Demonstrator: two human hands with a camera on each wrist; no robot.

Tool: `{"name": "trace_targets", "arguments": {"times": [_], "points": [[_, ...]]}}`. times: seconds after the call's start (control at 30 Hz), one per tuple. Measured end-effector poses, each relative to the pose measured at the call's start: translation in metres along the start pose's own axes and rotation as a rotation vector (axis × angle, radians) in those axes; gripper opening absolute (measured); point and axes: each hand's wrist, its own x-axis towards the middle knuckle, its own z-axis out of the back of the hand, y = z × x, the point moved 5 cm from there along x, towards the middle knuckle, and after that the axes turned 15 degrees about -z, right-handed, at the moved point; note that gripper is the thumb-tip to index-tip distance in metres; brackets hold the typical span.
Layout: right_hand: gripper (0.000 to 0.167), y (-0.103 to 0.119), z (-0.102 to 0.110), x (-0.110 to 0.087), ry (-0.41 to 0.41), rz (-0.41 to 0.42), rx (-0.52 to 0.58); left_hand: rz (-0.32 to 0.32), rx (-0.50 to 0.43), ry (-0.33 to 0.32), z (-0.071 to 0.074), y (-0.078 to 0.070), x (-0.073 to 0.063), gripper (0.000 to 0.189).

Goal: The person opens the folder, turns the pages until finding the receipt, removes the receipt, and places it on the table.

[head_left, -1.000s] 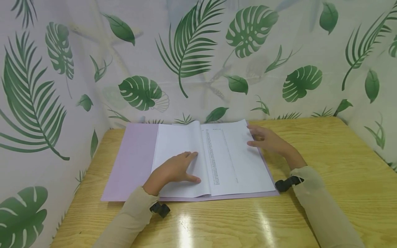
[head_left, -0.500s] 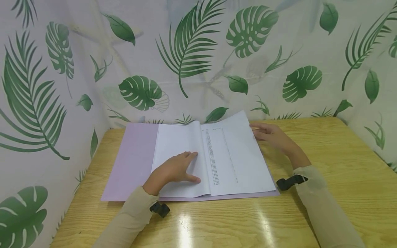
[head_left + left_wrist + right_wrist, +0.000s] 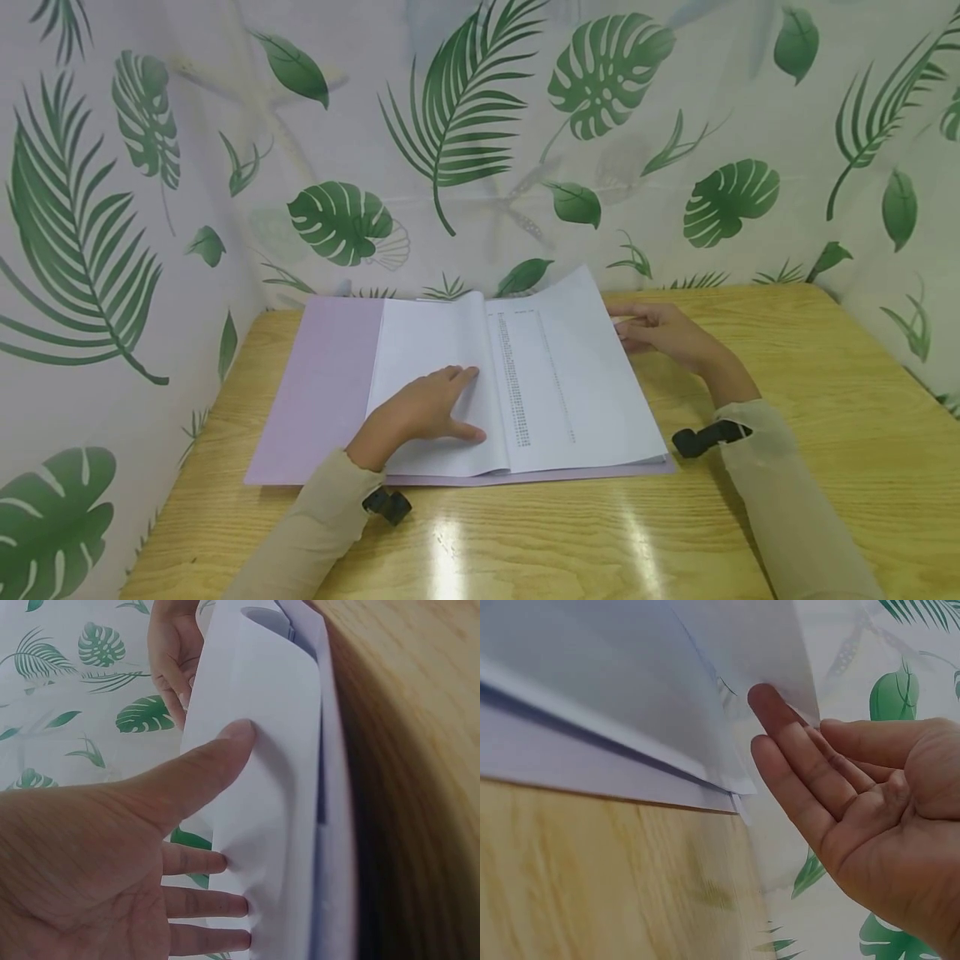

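An open book (image 3: 577,392) with a lilac cover (image 3: 322,375) lies on the wooden table. Printed lines run down its right-hand page. My left hand (image 3: 427,408) rests on the blank left-hand pages (image 3: 420,333) near the fold, thumb and fingers spread; in the left wrist view its thumb (image 3: 225,754) presses the bulging white paper. Beside the book's right edge is my right hand (image 3: 667,333), its fingertips partly hidden behind the raised page. The right wrist view shows its slightly bent fingers (image 3: 787,742) against the page's underside (image 3: 772,652), the thumb at the page's edge.
The wooden table (image 3: 810,383) extends to the right and in front of the book. A white cloth with green leaf prints (image 3: 480,150) stands behind and at both sides. A dark wrist camera (image 3: 708,437) sits at each sleeve.
My right hand has gone from above the page's right edge to behind it and slightly right. The page's upper right corner has risen. My left hand stays in place.
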Motion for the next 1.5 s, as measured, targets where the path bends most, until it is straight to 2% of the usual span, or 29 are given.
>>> {"name": "trace_targets", "arguments": {"times": [0.2,0.5,0.73,1.03,1.5], "points": [[0.057,-0.002,-0.003,0.003,0.022,-0.031,-0.012,-0.004,0.000,-0.003,0.000,-0.001,0.000,0.101],[0.056,0.004,-0.017,0.004,-0.016,-0.036,-0.136,-0.008,0.013,-0.003,0.000,-0.001,0.001,0.101],[0.054,0.010,-0.033,0.008,0.017,-0.016,-0.136,-0.016,0.017,-0.009,0.001,-0.001,0.002,0.101],[0.062,0.013,-0.053,0.012,0.062,-0.035,-0.130,-0.011,0.011,-0.008,0.001,-0.001,0.001,0.100],[0.074,0.026,-0.075,0.011,0.067,-0.027,-0.119,-0.012,0.009,-0.015,0.003,-0.003,-0.001,0.099]]}}
